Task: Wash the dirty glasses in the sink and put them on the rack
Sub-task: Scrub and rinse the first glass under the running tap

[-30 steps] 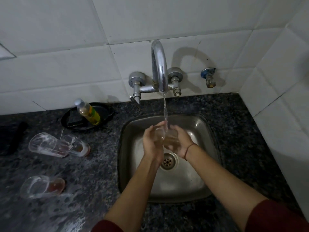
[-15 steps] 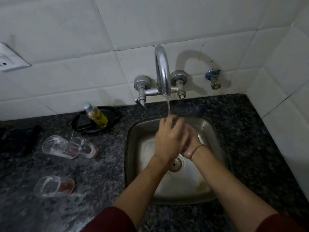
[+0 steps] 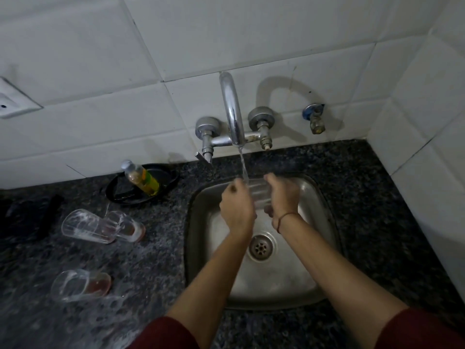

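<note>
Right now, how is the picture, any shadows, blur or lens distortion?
Head view: dim; the tap throws a hard curved shadow on the wall tiles; the wide lens bows tile lines near the edges; the glass between left hand and right hand shows only faintly.

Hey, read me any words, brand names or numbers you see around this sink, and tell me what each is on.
Bottle label, yellow and green: too blurred to read.
Glass held by left hand and right hand: no text.
Tap, wall socket: no text.
</note>
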